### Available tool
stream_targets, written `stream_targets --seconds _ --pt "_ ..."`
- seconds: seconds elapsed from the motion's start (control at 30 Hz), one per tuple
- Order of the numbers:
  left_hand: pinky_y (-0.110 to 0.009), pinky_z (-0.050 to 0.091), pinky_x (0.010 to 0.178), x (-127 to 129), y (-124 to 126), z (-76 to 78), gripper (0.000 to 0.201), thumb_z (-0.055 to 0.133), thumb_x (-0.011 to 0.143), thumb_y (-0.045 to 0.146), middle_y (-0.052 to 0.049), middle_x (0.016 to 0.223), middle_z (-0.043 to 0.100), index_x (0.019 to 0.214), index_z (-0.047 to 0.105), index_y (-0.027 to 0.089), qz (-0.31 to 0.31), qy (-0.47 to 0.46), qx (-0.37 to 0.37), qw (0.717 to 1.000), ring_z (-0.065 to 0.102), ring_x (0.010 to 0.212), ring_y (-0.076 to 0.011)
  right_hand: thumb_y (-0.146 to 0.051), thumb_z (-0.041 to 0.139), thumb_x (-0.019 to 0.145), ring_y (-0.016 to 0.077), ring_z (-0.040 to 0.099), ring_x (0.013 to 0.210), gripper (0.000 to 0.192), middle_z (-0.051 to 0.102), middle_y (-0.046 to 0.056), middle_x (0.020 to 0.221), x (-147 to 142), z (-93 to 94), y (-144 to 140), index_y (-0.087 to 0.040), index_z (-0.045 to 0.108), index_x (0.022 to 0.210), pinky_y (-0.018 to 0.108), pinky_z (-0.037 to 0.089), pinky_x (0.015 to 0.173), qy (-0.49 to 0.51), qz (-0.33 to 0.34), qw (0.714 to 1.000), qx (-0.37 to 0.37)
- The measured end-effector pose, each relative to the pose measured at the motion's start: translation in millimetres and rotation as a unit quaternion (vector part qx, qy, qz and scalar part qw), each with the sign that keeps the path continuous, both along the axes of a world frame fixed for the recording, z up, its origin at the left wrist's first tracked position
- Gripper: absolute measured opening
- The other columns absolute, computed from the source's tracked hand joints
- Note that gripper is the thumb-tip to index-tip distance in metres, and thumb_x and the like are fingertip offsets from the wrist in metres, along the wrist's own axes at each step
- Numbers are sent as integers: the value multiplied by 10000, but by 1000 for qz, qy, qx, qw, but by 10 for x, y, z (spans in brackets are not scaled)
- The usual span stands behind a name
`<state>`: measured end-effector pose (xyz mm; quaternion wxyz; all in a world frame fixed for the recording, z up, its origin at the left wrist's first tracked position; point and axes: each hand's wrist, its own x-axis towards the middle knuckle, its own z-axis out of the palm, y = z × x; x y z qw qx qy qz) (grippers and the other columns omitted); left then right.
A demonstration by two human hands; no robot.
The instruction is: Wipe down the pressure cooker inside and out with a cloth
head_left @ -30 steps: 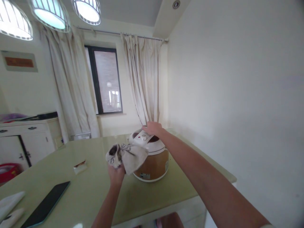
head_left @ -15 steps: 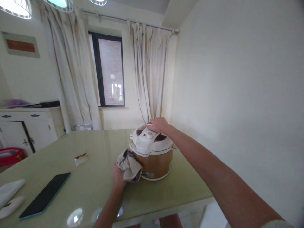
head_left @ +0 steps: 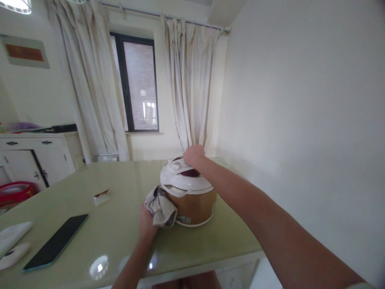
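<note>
A rice cooker or electric pressure cooker with a white lid (head_left: 174, 180) and a brown body (head_left: 195, 208) stands upright on the table. My right hand (head_left: 194, 153) is closed around the handle on top of the lid, and its forearm covers part of the lid's right side. Low on the cooker's left side, my left hand (head_left: 147, 218) grips a crumpled grey cloth (head_left: 162, 210) that lies against the body. The cloth hides most of the left fingers.
On the pale green table (head_left: 126, 241) lie a dark tablet-like slab (head_left: 57, 243), a small white packet (head_left: 101, 198), and white objects (head_left: 13, 255) at the left edge. Beyond stand a white cabinet (head_left: 54, 156) and a red basin (head_left: 18, 192). A wall rises at right.
The lid has turned on the body, its knob shifting left, and my right hand has moved slightly left with it. My left hand still holds the cloth against the cooker.
</note>
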<state>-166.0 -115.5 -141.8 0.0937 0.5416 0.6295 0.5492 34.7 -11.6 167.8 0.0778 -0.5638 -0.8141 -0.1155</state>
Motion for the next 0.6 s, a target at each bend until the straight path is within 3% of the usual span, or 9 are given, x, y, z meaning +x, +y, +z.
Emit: stream_targets --seconds 0.1,0.3,0.47,0.6 --pt "-569 553 1029 44 -10 46 534 644 761 461 -174 1185 698 1205 698 170 52 6 44 998 636 1209 -395 -258 530 1005 374 695 1211 381 721 252 1328 8 33 -10 -100 786 1239 521 560 987 -13 -21 1000 -9" --pt "-542 551 1046 29 24 56 540 653 770 487 -175 1222 708 1192 711 155 38 31 86 995 659 1179 -361 -357 538 1019 361 674 1252 420 711 223 1365 25 105 96 -141 771 1293 480 540 1020 -2 -13 1000 4" --pt "-549 550 1041 25 -3 31 475 647 770 457 -180 1213 706 1139 711 163 33 21 67 997 649 1181 -365 -441 520 1036 357 651 1285 478 712 235 1350 50 312 212 -131 755 1314 456 501 1047 11 -8 999 34" --pt "-544 546 1047 47 -27 43 482 639 776 429 -175 1195 703 1167 702 154 35 17 66 997 645 1182 -361 -537 441 1060 351 641 1291 572 706 246 1346 330 509 328 -123 736 1321 451 478 1055 58 -16 996 68"
